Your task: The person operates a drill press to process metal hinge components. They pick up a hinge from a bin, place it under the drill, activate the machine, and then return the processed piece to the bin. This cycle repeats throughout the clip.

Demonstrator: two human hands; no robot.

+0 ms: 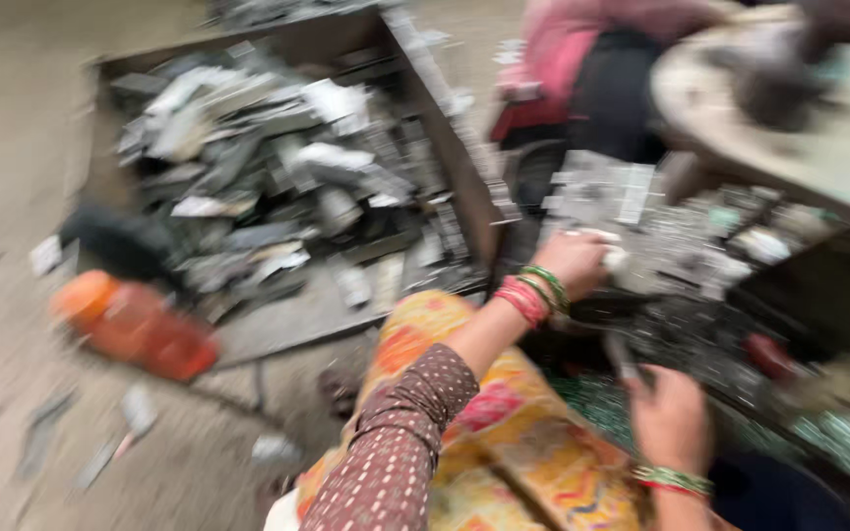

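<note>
1. Scrap piece (610, 258), pale and small, sits in the left hand (571, 260), which is closed around it above a heap of metal bits (681, 246), just right of the big tray (277, 177) of flat offcuts.
2. Right hand (669, 421) is curled around a dark tool (620, 356); the blur hides how firm that grip is.
3. Risk, as I judge it: the heap looks sharp-edged, so a bare hand brushing it could get cut, and a loose hold could let the piece fall among look-alike bits.
4. Another person in pink (582, 59) works close behind, so elbows could knock.
5. Long axis: probably left to right, its free end pointing right, though I cannot tell for sure.
</note>
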